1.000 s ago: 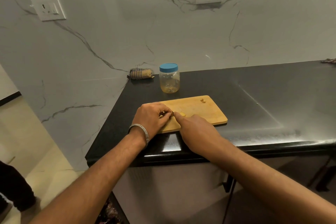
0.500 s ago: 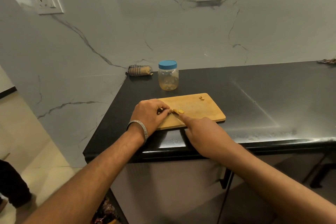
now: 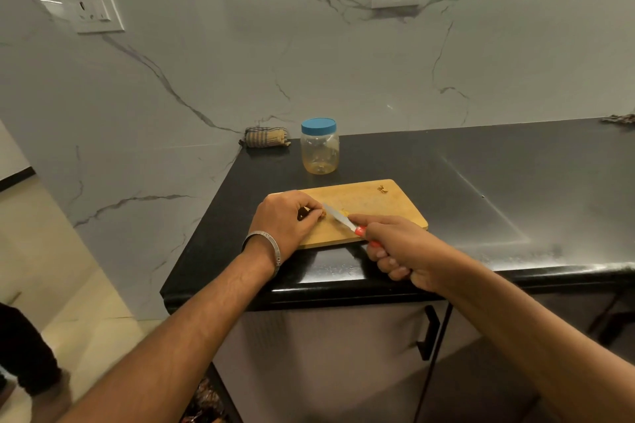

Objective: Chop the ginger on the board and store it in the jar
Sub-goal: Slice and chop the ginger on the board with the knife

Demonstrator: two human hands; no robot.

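Note:
A wooden cutting board lies on the black counter near its front edge. My left hand sits on the board's left end and pinches a small piece of ginger, mostly hidden under the fingers. My right hand grips the red handle of a small knife, forefinger along its back; the blade points at the ginger. A cut yellow slice lies just behind the blade. A few scraps lie at the board's far right. A clear jar with a blue lid stands behind the board, lid on.
A rolled checked cloth lies against the marble wall left of the jar. Another cloth is at the far right edge. The counter's left edge drops to the floor beside my left arm. A cupboard handle is below the counter.
My right hand has drawn back toward me, so the knife's blade and red handle now show. My left hand stays on the ginger.

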